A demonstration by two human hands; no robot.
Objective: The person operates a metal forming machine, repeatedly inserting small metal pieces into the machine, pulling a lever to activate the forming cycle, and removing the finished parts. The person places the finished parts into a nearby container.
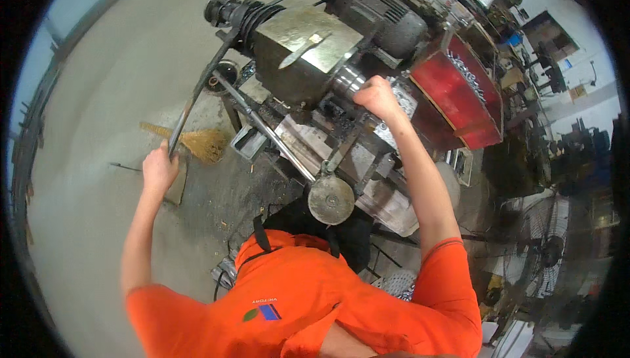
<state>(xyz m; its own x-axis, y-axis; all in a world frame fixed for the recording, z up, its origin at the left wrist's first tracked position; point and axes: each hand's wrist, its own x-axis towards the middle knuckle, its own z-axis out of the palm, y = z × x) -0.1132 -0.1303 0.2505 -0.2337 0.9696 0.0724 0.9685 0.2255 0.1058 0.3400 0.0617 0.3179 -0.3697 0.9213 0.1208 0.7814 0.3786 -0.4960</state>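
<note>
The left hand (161,171) gripped a lever's (197,97) end at nine o'clock; well apart, the right hand (379,99) curled at a spindle (346,81) toward one, grasp unclear. Lettering (266,301) marked the orange shirt (295,279) near six; floor (85,168) stretched beyond nine.

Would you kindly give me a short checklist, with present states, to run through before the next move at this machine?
1. Left hand firmly placed on the lever: ok, it is closed around the lower end.
2. Right hand clear of the spindle: not ok, it is right at the spindle's end.
3. Spindle at a standstill: cannot tell from a single picture.
4. Housing free of loose items: not ok, a flat tool lies on top.
5. Broom off the machine: ok, it lies on the floor.
</note>
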